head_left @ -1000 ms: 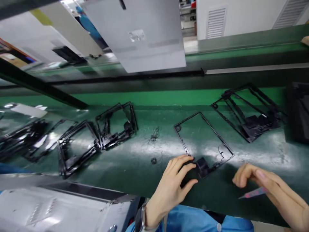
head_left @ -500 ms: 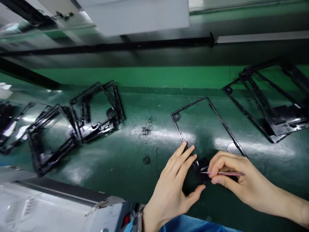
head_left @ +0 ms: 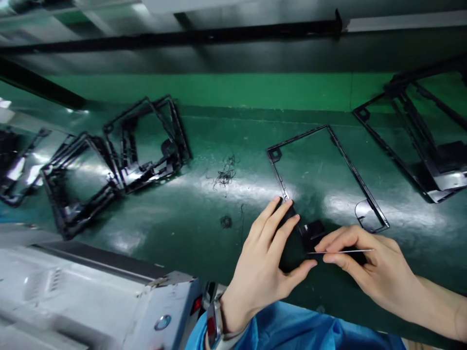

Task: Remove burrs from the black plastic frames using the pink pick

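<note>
A thin black plastic frame lies on the green work surface in front of me, with a dark block-like part near its closer left corner. My left hand rests along the frame's left side, its fingers stretched out over the edge and its thumb apart. Pinched between the thumb and fingers of my right hand is a thin pointed metal tool. The tool's tip reaches left to the frame's near corner, beside my left thumb. Exact contact at the tip is too dark to make out.
Curly black shavings and a small dark clump lie left of the frame. More black frames are piled at left and right. A grey metal machine fills the lower left. A dark bar crosses the back.
The view has tilted down, so things appear higher. The tool has rolled in my right hand and now shows its narrow edge. My left hand stays on the frame's left side.
</note>
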Motion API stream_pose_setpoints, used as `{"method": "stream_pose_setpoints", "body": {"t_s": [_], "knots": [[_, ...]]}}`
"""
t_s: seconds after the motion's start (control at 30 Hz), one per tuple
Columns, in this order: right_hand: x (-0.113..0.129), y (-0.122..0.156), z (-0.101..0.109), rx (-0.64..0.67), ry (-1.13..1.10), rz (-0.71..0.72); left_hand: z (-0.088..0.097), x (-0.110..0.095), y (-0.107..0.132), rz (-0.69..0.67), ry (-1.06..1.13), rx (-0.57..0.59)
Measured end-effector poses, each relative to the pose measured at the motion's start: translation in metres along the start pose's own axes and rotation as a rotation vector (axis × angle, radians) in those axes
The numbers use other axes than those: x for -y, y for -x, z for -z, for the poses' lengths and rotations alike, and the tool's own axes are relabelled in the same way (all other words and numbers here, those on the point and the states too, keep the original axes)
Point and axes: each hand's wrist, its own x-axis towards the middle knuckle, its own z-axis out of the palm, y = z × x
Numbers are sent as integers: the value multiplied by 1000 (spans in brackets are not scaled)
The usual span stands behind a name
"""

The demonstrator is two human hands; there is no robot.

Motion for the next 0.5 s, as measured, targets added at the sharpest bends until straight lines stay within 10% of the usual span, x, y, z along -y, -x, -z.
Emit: {"method": "stream_pose_setpoints", "body": {"t_s": [0.5], "knots": [[15, -25, -2, -46, 90, -177, 2, 0, 1, -2, 36, 51]]}}
